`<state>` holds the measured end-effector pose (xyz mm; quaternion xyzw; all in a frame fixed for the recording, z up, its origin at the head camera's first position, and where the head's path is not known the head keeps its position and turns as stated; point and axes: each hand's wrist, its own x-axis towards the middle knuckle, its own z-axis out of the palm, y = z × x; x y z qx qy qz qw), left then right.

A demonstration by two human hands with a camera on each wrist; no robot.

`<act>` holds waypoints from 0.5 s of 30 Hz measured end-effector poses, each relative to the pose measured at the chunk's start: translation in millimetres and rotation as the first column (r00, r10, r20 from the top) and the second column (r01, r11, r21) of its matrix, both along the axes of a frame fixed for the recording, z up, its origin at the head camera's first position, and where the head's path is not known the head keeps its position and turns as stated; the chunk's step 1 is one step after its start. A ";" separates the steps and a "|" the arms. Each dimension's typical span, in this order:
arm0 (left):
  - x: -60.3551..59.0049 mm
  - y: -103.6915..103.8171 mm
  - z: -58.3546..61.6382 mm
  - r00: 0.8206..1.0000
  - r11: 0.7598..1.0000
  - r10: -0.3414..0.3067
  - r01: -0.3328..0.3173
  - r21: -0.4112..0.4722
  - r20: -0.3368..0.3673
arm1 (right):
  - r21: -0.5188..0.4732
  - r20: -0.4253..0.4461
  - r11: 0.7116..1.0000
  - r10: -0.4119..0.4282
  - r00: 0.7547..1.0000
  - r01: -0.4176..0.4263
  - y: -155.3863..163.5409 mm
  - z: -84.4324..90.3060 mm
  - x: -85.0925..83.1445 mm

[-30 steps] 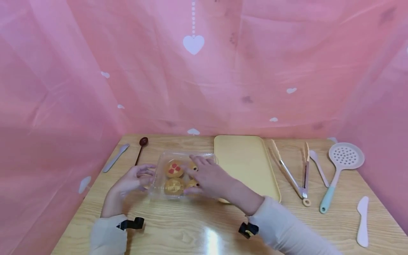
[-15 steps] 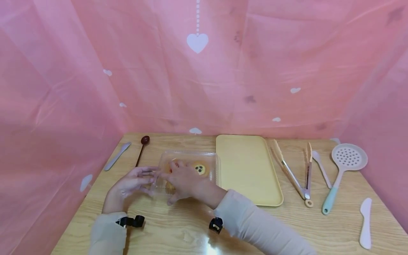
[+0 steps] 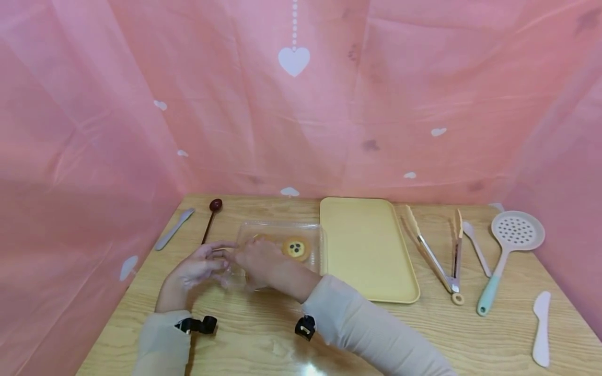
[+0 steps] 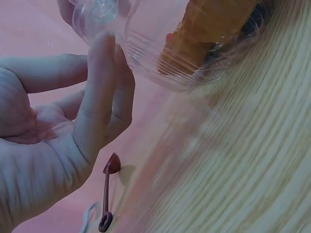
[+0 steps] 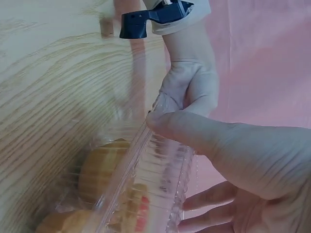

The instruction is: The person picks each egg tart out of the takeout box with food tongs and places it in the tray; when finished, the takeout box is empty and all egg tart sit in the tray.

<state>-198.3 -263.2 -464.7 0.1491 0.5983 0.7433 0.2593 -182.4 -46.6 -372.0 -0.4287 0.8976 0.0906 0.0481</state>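
A clear plastic clamshell box (image 3: pixel 312 232) with several small round tarts inside sits on the wooden table. One tart (image 3: pixel 296 248) with dark dots shows through its lid; my right hand hides others. My left hand (image 3: pixel 197 269) holds the box's left corner, its fingertips on the plastic in the left wrist view. Reaching across the lid, my right hand (image 3: pixel 263 263) grips the left end of the box. In the right wrist view its thumb (image 5: pixel 180 127) lies on the rim, with the other fingers spread along the lid side. The lid appears closed.
A yellow tray (image 3: pixel 367 250) lies right of the box. Beyond it are tongs (image 3: pixel 432 261), a small pale utensil (image 3: pixel 477 248), a slotted skimmer (image 3: pixel 503 256) and a white spreader (image 3: pixel 542 329). At left lie a brown spoon (image 3: pixel 210 219) and a grey knife (image 3: pixel 174 230).
My right hand has slid left across the lid to the box's left end, uncovering the dotted tart and covering the red-topped one. My left hand has stayed at the left corner.
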 end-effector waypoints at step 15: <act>0.2 -0.4 -1.7 0.999 1.000 0.004 -0.004 0.017 -0.033 | 0.260 -0.213 0.937 -0.181 0.960 0.234 -43.2 -27.5 37.5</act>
